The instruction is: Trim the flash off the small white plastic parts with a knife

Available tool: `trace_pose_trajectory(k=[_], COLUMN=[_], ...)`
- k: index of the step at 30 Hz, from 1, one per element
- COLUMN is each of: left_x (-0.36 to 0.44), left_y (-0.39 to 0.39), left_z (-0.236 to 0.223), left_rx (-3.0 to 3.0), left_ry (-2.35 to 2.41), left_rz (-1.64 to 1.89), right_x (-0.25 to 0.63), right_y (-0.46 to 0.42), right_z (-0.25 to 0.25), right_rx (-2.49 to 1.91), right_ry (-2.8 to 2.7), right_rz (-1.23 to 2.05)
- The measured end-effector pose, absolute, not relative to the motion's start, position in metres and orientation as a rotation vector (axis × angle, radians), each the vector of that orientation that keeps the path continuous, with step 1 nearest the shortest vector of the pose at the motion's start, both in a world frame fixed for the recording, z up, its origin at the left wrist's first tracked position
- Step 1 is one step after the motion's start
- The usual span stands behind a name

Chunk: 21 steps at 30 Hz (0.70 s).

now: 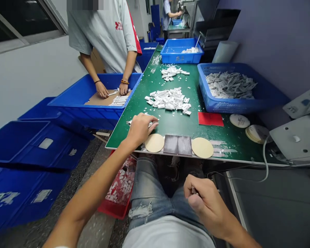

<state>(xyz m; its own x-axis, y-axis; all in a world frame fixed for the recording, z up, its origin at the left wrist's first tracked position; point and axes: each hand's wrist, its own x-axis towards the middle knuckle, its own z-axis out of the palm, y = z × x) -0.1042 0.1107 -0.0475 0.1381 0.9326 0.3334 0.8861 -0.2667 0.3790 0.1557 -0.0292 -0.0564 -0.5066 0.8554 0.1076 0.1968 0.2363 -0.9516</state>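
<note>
My left hand is at the front left of the green table, palm down with its thumb and fingers apart. Small white pieces lie under and beside it, partly covered by the fingers. My right hand is closed above my lap, in front of the table edge. A bit of something shows between its thumb and fingers, too small to name. Beyond my left hand lies a pile of white plastic parts. Along the front edge sit a round cream disc, two dark square pads and another cream disc.
A blue basket full of white parts stands right, near a red pad and a white machine. Farther back is a blue bin. A co-worker handles white strips in a blue crate. A red tray lies below.
</note>
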Motion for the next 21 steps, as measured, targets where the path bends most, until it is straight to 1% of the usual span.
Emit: trace_pose_trajectory(k=[2, 4, 6, 7, 11, 14, 18, 21], left_x=[-0.111, -0.109, -0.095, -0.083, -0.018, 0.018, 0.028, 0.013], left_y=[0.127, 0.138, 0.149, 0.155, 0.189, 0.210, 0.212, 0.185], left_z=[-0.046, -0.045, -0.044, -0.045, -0.056, -0.063, -0.053, -0.035], left_rx=[2.325, 2.344, 2.367, 2.384, 2.414, 2.319, 2.100, 1.866], left_ry=[1.886, 1.927, 1.910, 1.868, 1.613, 1.517, 1.416, 1.315], left_rz=[0.758, 0.761, 0.777, 0.776, 0.745, 0.806, 0.982, 1.137], right_x=[0.176, 0.198, 0.216, 0.223, 0.237, 0.243, 0.249, 0.240], right_y=[-0.029, -0.027, -0.021, -0.017, -0.007, -0.014, -0.027, -0.026], right_z=[-0.058, -0.067, -0.084, -0.095, -0.127, -0.128, -0.119, -0.116], right_rx=[-1.003, -0.978, -0.825, -0.722, -0.738, -0.743, -0.728, -0.783], right_ry=[-1.777, -1.634, -1.363, -1.076, -0.806, -0.683, -0.479, -0.496], right_rz=[1.441, 1.696, 2.037, 2.091, 1.996, 1.973, 1.964, 1.914])
